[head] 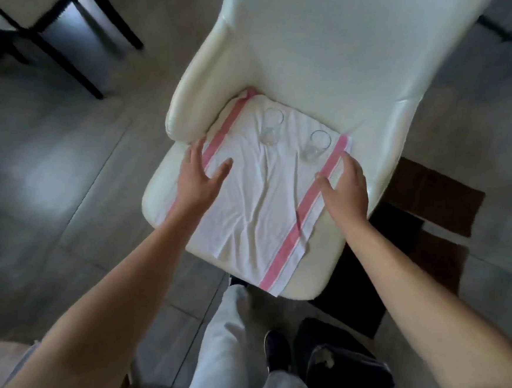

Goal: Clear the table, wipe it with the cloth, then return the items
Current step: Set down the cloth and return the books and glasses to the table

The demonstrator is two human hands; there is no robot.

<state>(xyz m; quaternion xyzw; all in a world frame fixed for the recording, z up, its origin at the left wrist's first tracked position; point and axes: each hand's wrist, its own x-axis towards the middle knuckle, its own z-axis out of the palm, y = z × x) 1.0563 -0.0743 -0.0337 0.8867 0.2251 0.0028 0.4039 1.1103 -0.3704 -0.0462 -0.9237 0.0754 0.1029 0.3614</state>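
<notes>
A white cloth (258, 199) with two pink stripes lies spread and wrinkled on the seat of a white chair (345, 64). Two clear drinking glasses stand on the far part of the cloth: one (270, 125) further back, one (316, 144) nearer the right stripe. My left hand (200, 181) hovers over the cloth's left edge, fingers spread, holding nothing. My right hand (344, 188) rests with spread fingers on the right pink stripe, close below the nearer glass.
Another chair with dark legs (62, 49) stands at the far left on the grey tiled floor. A brown cardboard box (439, 197) lies on the floor right of the chair. My legs and dark shoes (277, 348) are below the seat's front edge.
</notes>
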